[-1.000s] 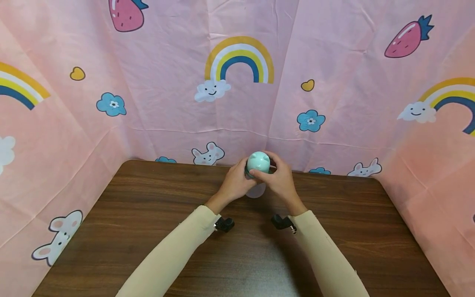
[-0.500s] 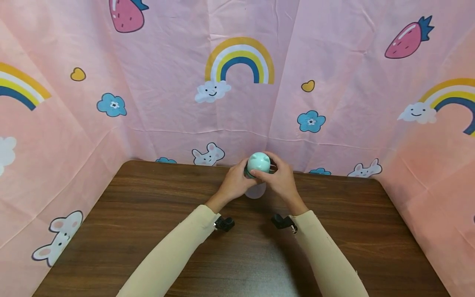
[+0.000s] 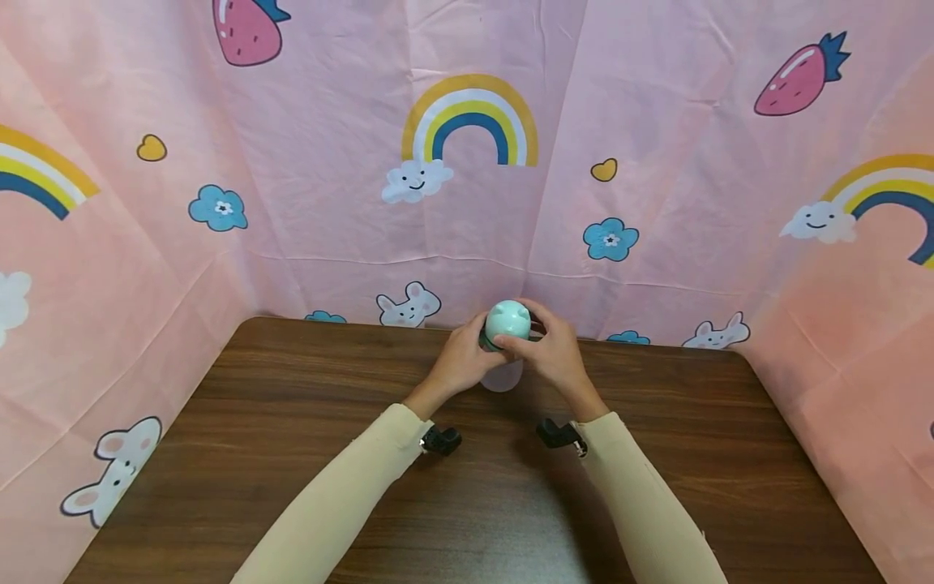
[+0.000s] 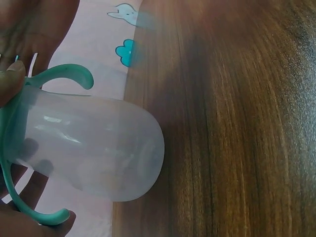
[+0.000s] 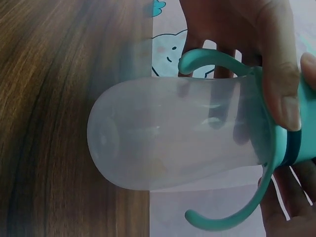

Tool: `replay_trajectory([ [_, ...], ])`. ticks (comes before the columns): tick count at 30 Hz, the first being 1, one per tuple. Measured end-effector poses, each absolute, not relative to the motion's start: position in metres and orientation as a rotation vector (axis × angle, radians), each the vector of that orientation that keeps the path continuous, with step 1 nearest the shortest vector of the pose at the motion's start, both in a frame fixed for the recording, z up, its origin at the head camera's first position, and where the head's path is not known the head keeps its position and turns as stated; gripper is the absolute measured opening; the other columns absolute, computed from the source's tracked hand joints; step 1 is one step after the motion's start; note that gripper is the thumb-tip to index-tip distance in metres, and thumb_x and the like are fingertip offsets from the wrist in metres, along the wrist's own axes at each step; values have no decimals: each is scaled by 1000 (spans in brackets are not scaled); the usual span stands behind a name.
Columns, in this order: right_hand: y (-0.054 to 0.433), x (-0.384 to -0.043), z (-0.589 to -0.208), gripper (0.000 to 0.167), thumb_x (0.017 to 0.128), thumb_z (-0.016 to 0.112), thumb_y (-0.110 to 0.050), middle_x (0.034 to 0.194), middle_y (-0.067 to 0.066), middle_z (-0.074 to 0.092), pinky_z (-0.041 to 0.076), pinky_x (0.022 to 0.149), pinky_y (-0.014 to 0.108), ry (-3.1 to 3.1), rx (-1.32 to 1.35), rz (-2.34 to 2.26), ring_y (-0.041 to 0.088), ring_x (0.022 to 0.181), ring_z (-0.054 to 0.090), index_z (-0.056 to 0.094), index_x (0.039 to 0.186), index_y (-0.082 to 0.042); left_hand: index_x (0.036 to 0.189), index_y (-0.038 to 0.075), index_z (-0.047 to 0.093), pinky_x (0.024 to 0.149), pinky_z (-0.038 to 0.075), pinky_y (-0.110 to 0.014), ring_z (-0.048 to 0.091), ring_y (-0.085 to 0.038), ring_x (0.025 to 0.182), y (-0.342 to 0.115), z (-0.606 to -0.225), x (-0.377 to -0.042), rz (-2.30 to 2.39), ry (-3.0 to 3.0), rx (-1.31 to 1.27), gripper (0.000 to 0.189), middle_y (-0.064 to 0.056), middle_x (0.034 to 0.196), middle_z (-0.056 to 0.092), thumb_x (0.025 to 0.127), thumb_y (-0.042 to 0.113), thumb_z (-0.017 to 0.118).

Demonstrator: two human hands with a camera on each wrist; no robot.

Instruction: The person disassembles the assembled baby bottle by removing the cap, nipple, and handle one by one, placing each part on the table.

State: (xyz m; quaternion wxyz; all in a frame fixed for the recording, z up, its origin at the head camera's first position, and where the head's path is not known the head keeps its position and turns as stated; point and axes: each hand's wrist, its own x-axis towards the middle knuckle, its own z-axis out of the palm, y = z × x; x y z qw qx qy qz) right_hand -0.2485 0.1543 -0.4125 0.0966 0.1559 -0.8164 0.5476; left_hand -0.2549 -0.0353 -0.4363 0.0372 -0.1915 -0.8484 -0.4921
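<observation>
Both hands hold a baby bottle near the back edge of the table. Its body (image 3: 502, 376) is translucent, with a rounded base. On top sits a mint-green domed cap (image 3: 507, 319) with two ear-like bumps. The left hand (image 3: 458, 357) grips the collar from the left, its thumb lying across it in the right wrist view. From the right, the right hand (image 3: 552, 350) grips the cap, thumb over its front. Two curved green handles stick out from the collar, one handle (image 4: 64, 73) clear in the left wrist view, the other handle (image 5: 222, 222) in the right.
A dark wood-grain table (image 3: 467, 503) spreads out under the forearms. Pink patterned cloth (image 3: 328, 162) hangs close behind the table and along both sides. Black wrist devices (image 3: 441, 440) are strapped at the cuffs of the cream sleeves (image 3: 336, 495).
</observation>
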Motion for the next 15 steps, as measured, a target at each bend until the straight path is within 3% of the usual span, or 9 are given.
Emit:
replay_trajectory([
  [7,157,-252,-412,69,89,96,-17,138,17,71,53,111,56,-2415,515,1650,36,127,67,66,149,-2,158,-2,52,107,54,-55,66,-36,127,-36,-437,-255,-1523,-2593,-595,78,-20,142,68,96,28,87],
  [15,162,-255,-411,64,90,95,-21,138,11,71,54,108,58,-2451,574,1629,34,130,66,69,147,-11,160,1,50,107,53,-54,65,-35,128,-38,-435,-257,-1523,-2625,-619,80,-19,143,67,96,30,87],
])
